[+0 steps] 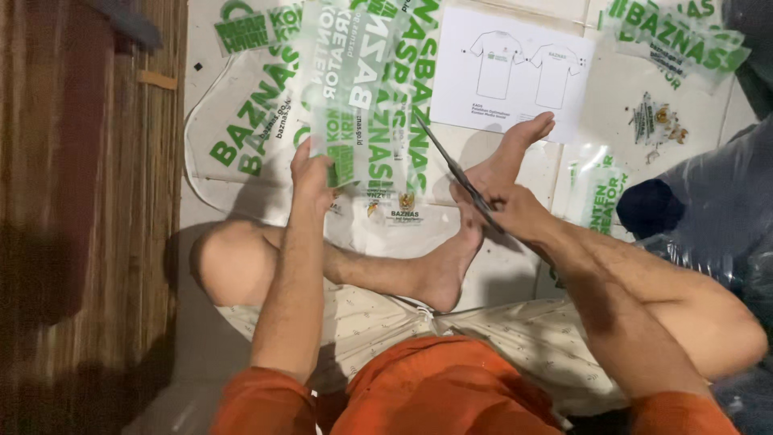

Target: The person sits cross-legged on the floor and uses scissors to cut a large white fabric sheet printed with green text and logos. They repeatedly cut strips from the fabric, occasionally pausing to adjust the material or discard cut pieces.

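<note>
The person sits cross-legged on the floor (515, 282), seen from above, with orange sleeves at the bottom edge of the view and pale patterned shorts (378, 322) across the lap.

The left hand (310, 173) is raised in front of the left knee, its fingers (299, 153) closed on the lower left edge of a clear plastic sheet (358, 89) printed with green and white lettering. The sheet stands up off the floor, slightly tilted, and runs from the hand toward the top of the view.

The right hand (515, 211) is closed around the handles of a pair of scissors (455, 165). The dark blades point up and to the left, and their tip reaches the right edge of the held sheet. How far apart the blades stand cannot be told. The hand hovers just over the person's bare foot (503, 161), whose toes point toward a white paper (511, 68) bearing two line drawings of shirts.

More printed sheets (241, 137) lie flat on the floor under and around the held one, another crumpled one (676, 40) lies at the upper right, and a small cut piece (600, 197) lies beside the right forearm. A woven mat (137, 201) covers the floor along the left side, and dark plastic wrapping (717, 209) fills the right edge.
</note>
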